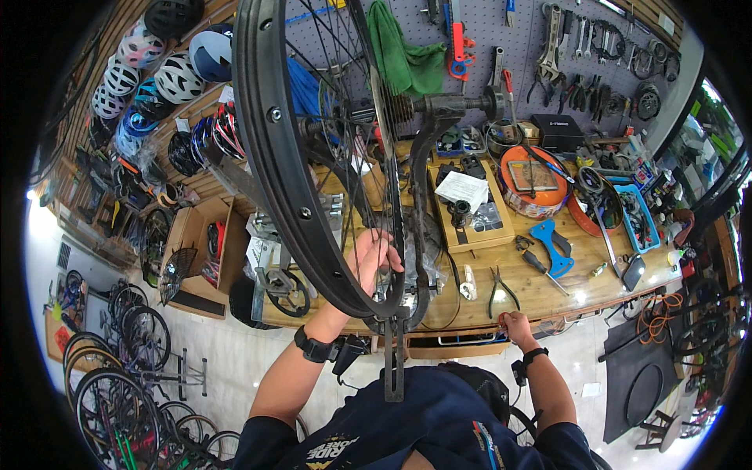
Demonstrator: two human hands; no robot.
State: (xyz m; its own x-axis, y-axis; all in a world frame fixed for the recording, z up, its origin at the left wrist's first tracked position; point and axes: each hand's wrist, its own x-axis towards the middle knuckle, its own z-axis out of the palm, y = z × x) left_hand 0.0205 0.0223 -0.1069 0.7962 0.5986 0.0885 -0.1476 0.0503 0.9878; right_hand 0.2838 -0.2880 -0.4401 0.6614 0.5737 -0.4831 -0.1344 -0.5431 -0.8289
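Observation:
A bicycle wheel with a dark rim stands upright in a black truing stand, its cassette on the right of the hub. My left hand reaches in by the lower part of the wheel, fingers curled at the rim and spokes, which partly cover them. At the front edge of the workbench, my right hand is closed, and whatever its fingers hold does not show. Just beyond it lie pliers with dark handles, jaws pointing away. A screwdriver and a blue tool rest farther back.
On the wooden workbench are a cardboard box, an orange round tin and a blue tray of small parts. Tools hang on the pegboard. Helmets line the left wall, with bicycles below on the floor.

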